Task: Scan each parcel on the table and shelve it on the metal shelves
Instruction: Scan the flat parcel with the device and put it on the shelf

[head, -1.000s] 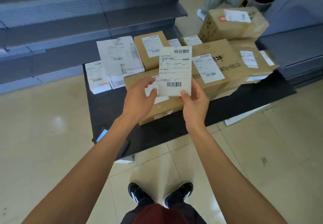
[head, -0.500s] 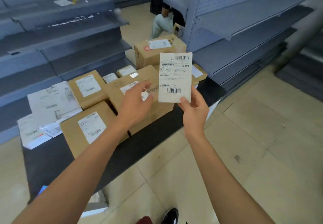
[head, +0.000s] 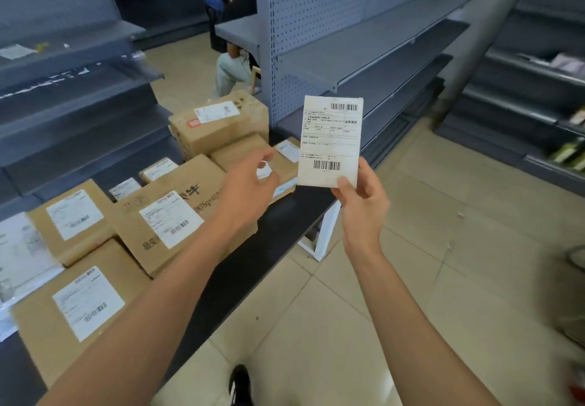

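my right hand (head: 364, 204) pinches the parcel's (head: 330, 141) bottom edge over open floor (head: 427, 279), clear of the surface (head: 272, 234); my left hand (head: 250, 184) hangs loose.

Parcels (head: 164, 215) on table (head: 269, 237) left, shelves (head: 364, 47) behind/right.

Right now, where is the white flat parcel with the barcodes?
In the head view, right of centre: the white flat parcel is held upright by the right hand, in front of the grey shelves.
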`<action>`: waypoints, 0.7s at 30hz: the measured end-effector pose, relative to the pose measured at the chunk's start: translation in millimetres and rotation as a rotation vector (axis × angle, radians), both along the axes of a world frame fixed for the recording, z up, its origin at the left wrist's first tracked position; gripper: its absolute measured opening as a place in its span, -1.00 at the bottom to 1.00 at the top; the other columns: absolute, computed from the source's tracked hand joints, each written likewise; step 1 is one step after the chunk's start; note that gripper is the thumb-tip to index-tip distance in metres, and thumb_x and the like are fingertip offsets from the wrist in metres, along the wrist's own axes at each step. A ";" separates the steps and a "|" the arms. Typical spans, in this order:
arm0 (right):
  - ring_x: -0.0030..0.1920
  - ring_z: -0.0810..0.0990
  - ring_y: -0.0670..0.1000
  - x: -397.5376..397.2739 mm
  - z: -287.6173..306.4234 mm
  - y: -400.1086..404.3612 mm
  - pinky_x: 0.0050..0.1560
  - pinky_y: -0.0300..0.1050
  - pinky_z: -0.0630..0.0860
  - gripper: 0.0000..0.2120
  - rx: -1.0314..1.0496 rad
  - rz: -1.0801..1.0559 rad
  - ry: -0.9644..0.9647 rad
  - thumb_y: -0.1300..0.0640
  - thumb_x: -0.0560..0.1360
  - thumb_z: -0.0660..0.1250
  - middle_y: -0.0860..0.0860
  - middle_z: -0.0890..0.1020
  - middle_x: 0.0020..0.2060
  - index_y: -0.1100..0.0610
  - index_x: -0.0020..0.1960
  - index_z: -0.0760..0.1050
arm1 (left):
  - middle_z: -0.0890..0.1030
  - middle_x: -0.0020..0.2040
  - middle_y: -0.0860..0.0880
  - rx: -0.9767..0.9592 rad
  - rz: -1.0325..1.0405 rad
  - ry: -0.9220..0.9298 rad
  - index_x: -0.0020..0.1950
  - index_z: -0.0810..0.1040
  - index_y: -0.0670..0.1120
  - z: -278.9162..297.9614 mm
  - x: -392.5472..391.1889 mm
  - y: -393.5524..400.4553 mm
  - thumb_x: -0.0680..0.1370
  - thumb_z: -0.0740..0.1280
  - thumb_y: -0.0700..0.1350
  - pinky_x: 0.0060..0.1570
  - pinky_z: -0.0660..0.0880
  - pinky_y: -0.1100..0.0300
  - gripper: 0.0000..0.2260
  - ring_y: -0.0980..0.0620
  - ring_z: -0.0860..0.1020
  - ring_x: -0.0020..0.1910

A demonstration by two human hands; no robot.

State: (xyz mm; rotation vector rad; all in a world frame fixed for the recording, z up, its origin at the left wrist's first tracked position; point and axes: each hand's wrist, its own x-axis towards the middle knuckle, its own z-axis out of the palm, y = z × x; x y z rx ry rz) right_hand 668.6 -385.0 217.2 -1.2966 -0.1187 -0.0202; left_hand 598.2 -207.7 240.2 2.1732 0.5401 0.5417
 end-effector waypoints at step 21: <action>0.23 0.66 0.06 183.9 19.8 16.4 0.23 0.15 0.61 -0.56 0.059 -0.248 -0.049 0.39 0.55 0.34 -0.02 0.70 0.19 0.00 0.32 0.58 | 0.58 0.20 0.26 -0.033 -0.321 -0.126 0.33 0.53 0.14 2.0 238.7 35.6 0.61 0.35 -0.03 0.21 0.45 0.22 -0.72 0.33 0.50 0.19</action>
